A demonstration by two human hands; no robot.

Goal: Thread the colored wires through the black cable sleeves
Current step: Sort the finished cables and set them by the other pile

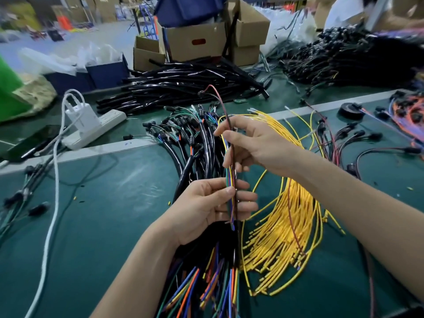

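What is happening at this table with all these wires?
A person holds a thin bundle of colored wires upright above a green table. The left hand grips it low down; the right hand pinches it higher up. Loose yellow wires lie to the right, and black sleeves are piled farther back. Whether a sleeve is on the bundle yet is unclear.

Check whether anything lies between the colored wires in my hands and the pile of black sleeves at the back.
Yes. The left hand and right hand grip the colored wires above a heap of sleeved cables with connectors, which lies on the table between them and the black sleeves.
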